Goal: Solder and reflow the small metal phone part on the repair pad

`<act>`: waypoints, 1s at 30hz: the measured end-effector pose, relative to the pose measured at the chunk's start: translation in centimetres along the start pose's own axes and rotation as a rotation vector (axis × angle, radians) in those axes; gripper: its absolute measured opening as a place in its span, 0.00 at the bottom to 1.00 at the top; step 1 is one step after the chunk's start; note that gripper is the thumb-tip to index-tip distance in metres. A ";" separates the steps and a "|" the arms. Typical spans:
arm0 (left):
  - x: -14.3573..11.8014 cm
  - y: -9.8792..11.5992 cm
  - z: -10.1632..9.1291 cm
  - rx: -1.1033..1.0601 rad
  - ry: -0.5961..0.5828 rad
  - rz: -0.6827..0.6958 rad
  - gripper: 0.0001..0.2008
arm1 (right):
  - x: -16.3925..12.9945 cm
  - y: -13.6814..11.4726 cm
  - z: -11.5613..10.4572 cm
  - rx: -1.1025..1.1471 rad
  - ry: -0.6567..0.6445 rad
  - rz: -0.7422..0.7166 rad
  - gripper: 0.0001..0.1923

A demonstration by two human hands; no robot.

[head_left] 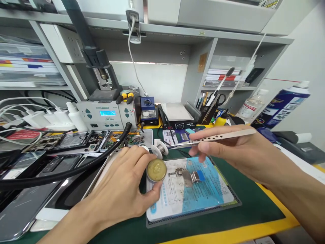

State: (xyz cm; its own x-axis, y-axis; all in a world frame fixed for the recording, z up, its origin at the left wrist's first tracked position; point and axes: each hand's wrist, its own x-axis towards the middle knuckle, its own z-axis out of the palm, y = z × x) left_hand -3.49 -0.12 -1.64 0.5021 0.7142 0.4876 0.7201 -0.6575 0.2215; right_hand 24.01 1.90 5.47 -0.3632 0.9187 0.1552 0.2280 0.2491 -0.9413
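Observation:
My left hand [127,179] grips a small round tin of yellowish paste [156,170], tilted so its contents face me. Between the fingers and thumb of my right hand [223,144] is a pair of metal tweezers [215,138] with a row of holes. Their tips point left, close to a white spool of solder wire [159,149] behind the tin; whether they touch it I cannot tell. A small circuit board [179,172] lies beside a metal piece with a blue end [194,177] on a stained blue-and-white pad [213,193].
A soldering station [106,115] with a black hose [101,162] stands at the back left. Phones and phone parts [63,162] crowd the left side. At the back are a small heating plate [179,113] and a tool holder [208,113]; a blue spray can [281,105] stands right.

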 end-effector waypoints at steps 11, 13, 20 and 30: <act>-0.2 0.1 0.1 -0.054 0.009 -0.021 0.16 | -0.5 1.3 4.9 -0.115 0.096 -0.113 0.02; -0.2 0.1 0.0 -0.063 0.012 -0.019 0.16 | -1.1 2.1 5.2 -0.221 0.156 -0.203 0.04; -0.1 0.2 0.1 -0.045 0.019 -0.020 0.11 | -1.5 2.9 5.5 -0.369 0.161 -0.318 0.10; 0.1 0.0 0.1 -0.020 0.057 0.004 0.11 | -1.8 2.7 5.7 -0.537 0.199 -0.366 0.10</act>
State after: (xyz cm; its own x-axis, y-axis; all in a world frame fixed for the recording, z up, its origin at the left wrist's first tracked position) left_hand -3.38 -0.08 -1.69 0.4765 0.6971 0.5357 0.7080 -0.6655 0.2363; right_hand 20.16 -0.77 0.95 -0.3411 0.7721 0.5362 0.5573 0.6254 -0.5462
